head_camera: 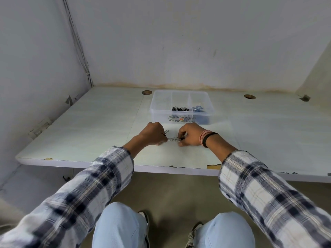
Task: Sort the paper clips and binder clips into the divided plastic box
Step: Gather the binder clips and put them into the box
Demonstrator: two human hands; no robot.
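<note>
A clear divided plastic box (157,104) stands on the desk with three compartments. Black binder clips (180,109) lie in its middle compartment and blue clips (198,108) in its right one; the left compartment looks bare. Just in front of the box, my left hand (154,133) and my right hand (191,134) both pinch silver metal clips (172,139) that lie linked between them on the desk. Another silver wire loop (166,131) sticks out of my left hand's fingers. What else the hands hold is hidden.
The white desk (89,126) sits in a corner, with walls at the left, back and right. Two round cable holes (146,92) (249,96) are near its back edge. The front edge is chipped. My knees and shoes show below the desk.
</note>
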